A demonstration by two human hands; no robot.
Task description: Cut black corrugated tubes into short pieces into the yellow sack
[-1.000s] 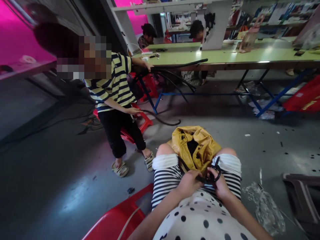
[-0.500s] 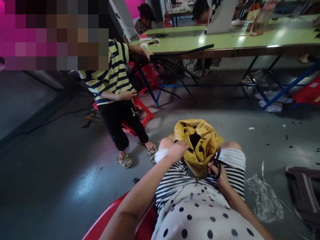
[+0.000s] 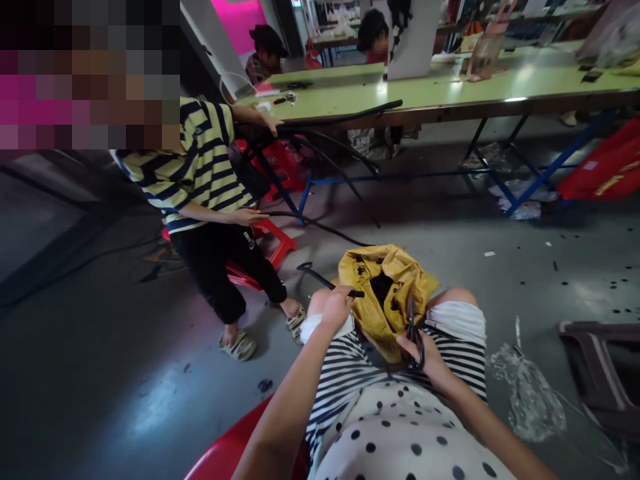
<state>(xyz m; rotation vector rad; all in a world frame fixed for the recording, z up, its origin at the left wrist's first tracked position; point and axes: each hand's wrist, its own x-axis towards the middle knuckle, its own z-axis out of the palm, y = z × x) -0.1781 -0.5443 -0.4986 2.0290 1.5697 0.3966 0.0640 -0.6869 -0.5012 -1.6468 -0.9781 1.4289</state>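
My left hand (image 3: 339,303) is closed around a black strip (image 3: 320,275), perhaps rubber or tubing. One end of it points over the bag's edge, and the other bends away to the left. In my right hand (image 3: 425,353) is a pair of black-handled scissors (image 3: 412,327), blades pointing up at the bag. Between my knees stands a crumpled yellow bag (image 3: 357,257), open at the top, with dark pieces inside.
At the left a person in a striped shirt (image 3: 210,153) holds a long black strip (image 3: 325,229) reaching toward the bag. Further black strips (image 3: 345,120) lie along the green table (image 3: 330,97). A dark stool (image 3: 600,373) and clear plastic (image 3: 535,400) are at the right.
My left hand has drawn back slightly, with the black strip now visible in it. The scissors have moved left and turned more upright. A long strip now extends from the other person's lower hand.
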